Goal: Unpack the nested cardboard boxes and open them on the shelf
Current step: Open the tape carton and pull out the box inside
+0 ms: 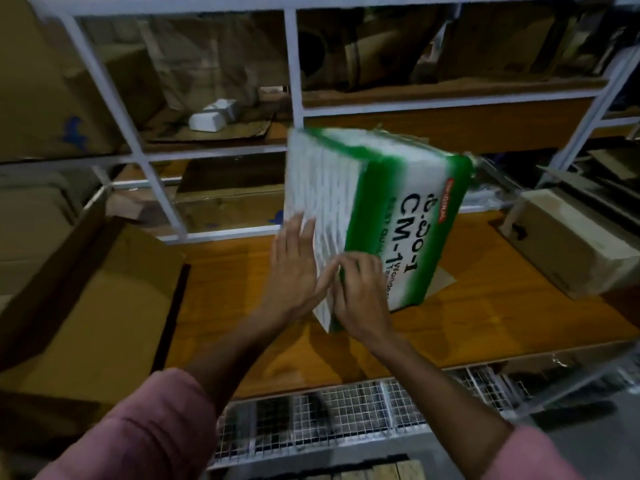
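Note:
A stack of flattened green-and-white printed cartons marked "CM-1" [377, 202] stands tilted on edge over the wooden shelf board [242, 306]. My left hand [294, 268] lies flat against the white layered side of the stack, fingers spread. My right hand [360, 292] grips the stack's near lower corner with fingers curled over the printed face. A large open brown cardboard box [90, 306] sits at the left of the shelf, its flap raised.
A closed brown box [575, 244] lies at the right end of the shelf. White metal shelf frames [294, 74] stand behind, with more cartons and white foam pieces [211, 116]. A wire mesh panel [346, 417] runs below the shelf's front edge.

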Motion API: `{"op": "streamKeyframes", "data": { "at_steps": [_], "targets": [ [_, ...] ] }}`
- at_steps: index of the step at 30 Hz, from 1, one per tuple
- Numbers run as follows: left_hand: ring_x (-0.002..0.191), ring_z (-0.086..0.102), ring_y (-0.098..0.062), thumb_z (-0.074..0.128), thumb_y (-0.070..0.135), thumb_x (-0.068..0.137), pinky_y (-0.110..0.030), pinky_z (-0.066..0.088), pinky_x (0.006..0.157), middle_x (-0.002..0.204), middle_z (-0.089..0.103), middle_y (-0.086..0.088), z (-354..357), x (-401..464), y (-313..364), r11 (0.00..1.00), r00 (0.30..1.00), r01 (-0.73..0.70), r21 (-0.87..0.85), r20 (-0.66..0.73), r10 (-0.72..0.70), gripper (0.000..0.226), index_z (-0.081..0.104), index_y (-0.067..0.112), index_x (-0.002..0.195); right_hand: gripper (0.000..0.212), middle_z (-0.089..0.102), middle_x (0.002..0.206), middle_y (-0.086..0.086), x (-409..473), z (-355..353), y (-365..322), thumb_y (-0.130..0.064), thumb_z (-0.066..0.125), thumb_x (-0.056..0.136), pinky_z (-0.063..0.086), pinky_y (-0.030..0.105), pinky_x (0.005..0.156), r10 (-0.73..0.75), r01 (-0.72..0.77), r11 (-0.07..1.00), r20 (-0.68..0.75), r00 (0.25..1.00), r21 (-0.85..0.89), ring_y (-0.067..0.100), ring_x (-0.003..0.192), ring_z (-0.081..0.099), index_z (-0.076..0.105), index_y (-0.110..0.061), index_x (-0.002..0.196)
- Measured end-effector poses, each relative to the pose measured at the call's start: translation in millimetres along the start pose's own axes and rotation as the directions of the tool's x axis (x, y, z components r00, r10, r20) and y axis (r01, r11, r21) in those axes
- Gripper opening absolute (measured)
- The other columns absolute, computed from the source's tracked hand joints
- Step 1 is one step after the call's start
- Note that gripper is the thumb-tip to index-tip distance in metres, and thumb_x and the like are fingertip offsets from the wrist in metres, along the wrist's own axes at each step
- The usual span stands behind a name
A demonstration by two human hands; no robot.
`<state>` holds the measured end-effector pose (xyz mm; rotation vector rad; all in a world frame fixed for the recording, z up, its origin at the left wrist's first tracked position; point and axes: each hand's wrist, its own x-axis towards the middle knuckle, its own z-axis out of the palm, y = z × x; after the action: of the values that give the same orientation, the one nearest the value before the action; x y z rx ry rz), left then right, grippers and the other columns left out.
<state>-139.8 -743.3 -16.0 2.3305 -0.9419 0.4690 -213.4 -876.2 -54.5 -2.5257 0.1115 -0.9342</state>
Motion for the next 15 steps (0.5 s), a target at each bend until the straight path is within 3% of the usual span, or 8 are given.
{"op": "streamKeyframes", "data": {
  "at_steps": [2,3,8,15],
  "targets": [
    [0.156,0.006,-0.035,0.036,0.067,0.098,-0.057,0.012,0.124,0.168,0.010,-0.019,-18.1,18.0,17.5,0.995,0.986,-0.094,0.047,-0.136,0.099,0.087,0.016,0.008,0.159,0.027,0.051,0.119,0.011,10.6,-11.9,-6.1,-0.028,0.048,0.100,0.046,0.046,0.089,0.085,-0.078,0.994,-0.087,0.993,0.082,0.029,0.110,0.048,0.056,-0.011,0.119],
    [0.156,0.005,-0.036,0.038,0.068,0.097,-0.057,0.010,0.125,0.168,0.010,-0.019,-24.7,27.1,26.1,0.989,0.982,-0.116,0.089,-0.139,0.127,0.088,0.018,0.009,0.159,0.025,0.048,0.117,0.010,14.6,-16.5,-8.0,-0.028,0.049,0.099,0.046,0.046,0.088,0.126,-0.111,0.986,-0.120,0.985,0.129,0.027,0.108,0.047,0.053,-0.011,0.118],
    [0.154,0.017,-0.037,0.030,0.058,0.105,-0.052,0.015,0.125,0.167,0.024,-0.013,-24.7,42.4,31.6,0.922,0.987,-0.071,0.380,0.158,0.011,0.069,0.024,0.015,0.159,0.034,0.041,0.121,0.005,18.1,-23.1,-14.6,-0.034,0.048,0.098,0.044,0.036,0.089,0.203,-0.176,0.965,-0.127,0.971,0.193,0.015,0.107,0.040,0.049,-0.014,0.126],
    [0.153,0.020,-0.037,0.024,0.053,0.106,-0.054,0.019,0.124,0.167,0.024,-0.011,-54.3,7.6,5.7,0.937,0.990,-0.058,0.346,0.139,0.011,0.062,0.024,0.021,0.159,0.034,0.033,0.126,0.001,25.3,-12.8,-32.0,-0.039,0.051,0.099,0.051,0.050,0.090,0.191,-0.158,0.967,-0.160,0.968,0.199,0.023,0.111,0.046,0.044,-0.022,0.129]
  ]
}}
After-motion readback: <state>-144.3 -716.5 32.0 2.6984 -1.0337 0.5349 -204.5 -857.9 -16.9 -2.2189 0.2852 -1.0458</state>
